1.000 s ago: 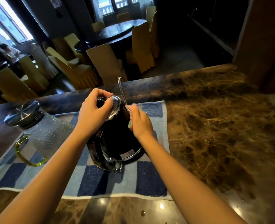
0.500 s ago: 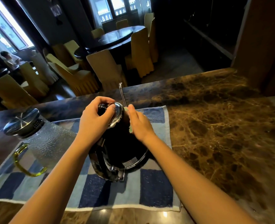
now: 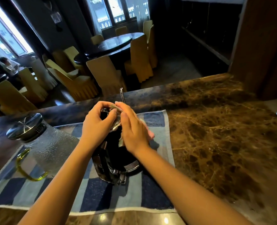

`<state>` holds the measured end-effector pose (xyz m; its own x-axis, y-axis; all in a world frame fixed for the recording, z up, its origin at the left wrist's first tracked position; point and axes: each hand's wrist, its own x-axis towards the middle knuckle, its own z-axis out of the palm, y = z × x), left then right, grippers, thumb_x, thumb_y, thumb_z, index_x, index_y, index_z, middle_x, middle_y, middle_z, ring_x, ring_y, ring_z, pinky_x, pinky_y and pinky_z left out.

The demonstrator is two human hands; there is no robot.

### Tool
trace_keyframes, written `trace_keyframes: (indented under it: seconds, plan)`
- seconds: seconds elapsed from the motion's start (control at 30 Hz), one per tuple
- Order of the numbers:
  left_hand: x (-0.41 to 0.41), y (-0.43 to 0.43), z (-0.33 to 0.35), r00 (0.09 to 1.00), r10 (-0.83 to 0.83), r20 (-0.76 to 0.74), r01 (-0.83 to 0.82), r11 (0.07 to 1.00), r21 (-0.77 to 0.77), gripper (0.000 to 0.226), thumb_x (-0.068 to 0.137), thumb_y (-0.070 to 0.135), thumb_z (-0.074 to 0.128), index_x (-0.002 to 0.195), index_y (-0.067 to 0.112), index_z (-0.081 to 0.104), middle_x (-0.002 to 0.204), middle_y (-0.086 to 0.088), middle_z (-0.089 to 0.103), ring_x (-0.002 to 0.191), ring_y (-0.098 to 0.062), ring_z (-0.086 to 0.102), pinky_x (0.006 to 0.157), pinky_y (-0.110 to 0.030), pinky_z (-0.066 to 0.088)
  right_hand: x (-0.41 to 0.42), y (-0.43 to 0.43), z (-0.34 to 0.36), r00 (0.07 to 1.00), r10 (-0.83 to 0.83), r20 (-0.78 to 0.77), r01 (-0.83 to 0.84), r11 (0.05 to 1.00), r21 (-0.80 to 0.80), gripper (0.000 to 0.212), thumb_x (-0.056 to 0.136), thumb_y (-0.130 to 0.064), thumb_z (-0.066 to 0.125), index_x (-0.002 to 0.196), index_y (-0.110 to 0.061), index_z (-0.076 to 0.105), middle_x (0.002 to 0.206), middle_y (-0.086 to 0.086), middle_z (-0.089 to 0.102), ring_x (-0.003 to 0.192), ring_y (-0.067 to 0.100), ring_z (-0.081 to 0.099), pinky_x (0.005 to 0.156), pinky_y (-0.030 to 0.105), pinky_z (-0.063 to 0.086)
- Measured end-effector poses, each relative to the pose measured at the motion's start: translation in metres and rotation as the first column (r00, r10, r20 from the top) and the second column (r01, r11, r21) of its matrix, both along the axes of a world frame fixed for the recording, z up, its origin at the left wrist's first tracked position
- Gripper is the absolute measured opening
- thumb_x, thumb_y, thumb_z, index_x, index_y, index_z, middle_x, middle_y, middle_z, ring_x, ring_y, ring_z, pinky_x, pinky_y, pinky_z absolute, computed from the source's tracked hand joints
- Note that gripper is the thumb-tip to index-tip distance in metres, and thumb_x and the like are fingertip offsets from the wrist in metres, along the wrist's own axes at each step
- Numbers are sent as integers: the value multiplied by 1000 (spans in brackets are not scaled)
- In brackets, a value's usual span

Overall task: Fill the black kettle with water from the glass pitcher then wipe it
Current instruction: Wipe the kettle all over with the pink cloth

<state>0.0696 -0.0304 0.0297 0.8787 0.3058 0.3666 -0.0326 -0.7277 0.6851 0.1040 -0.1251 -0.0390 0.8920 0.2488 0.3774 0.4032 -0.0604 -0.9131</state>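
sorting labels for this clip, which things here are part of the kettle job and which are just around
Part of the job:
- black kettle, on the checked towel
- glass pitcher, lid on, left of the kettle
- small cloth in the right hand
- left hand, steadying the kettle top

Just around:
- checked towel under both vessels
- marble counter
- round table and covered chairs behind

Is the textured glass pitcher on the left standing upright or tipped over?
Upright. The textured glass pitcher stands on the blue checked towel, its metal lid on top.
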Motion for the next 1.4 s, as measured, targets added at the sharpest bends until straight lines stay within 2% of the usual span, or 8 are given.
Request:
trace_keyframes:
  seconds: [0.17,0.37,0.43,0.67,0.9,1.1,1.23,1.4]
  plan:
    - [0,1,-1,1000,12,-18,-12,1000,-16,17,88,24,59,105,22,62,106,3,67,100,-15,62,91,-38,51,7,-15,-25,859,-135,-494,86,989,-119,56,97,-55,18,120,-25,60,125,6,62,120,29,51,106,46,31]
    - [3,3,-5,1000,13,-11,-13,1000,-3,19,89,26,58,107,22,62,107,3,66,99,-14,62,76,-20,45,-54,-5,-35,957,-206,-206,205,978,-27,56,91,-52,19,134,-30,47,133,-27,33,130,-7,24,114,22,6]
    - [4,3,-4,1000,13,-11,-13,1000,-1,19,89,25,58,107,21,62,108,3,66,99,-14,62,78,-21,46,-40,-4,-21,980,-168,-105,168,986,-3,55,92,-54,21,123,-26,56,127,-19,51,116,-11,34,100,11,15]
    - [4,3,-3,1000,13,-11,-13,1000,0,17,89,24,59,105,22,63,106,4,66,101,-15,61,88,-32,48,25,-17,-34,822,-39,-568,-36,992,-120,61,95,-57,17,123,-21,57,128,11,59,122,32,50,105,44,34]
    - [3,3,-2,1000,-7,-24,7,1000,0,24,85,30,58,106,20,62,108,2,67,101,-17,62,88,-35,51,-60,1,-63,904,-360,-229,379,925,42,47,96,-34,29,137,-20,45,146,-2,44,140,15,30,117,45,19]
    - [3,2,-2,1000,-9,-13,8,1000,-25,27,79,35,56,102,22,62,102,5,68,95,-13,64,82,-28,50,-31,7,-7,973,-144,-182,164,981,102,51,92,-56,20,111,-32,60,120,4,64,105,1,45,104,16,11]
    - [3,2,-2,1000,-2,-22,2,1000,-16,26,81,33,56,103,22,62,105,5,67,99,-13,63,84,-27,49,36,1,0,916,-13,-400,-55,986,-158,57,93,-55,16,117,-27,59,127,8,59,116,27,49,106,51,27]
    - [2,2,-1,999,7,-38,-7,1000,-9,20,86,29,59,104,22,61,108,4,67,101,-16,62,90,-38,50,43,-16,-39,810,59,-583,-128,989,-77,50,96,-43,27,126,-15,55,129,13,58,118,32,52,104,47,38]
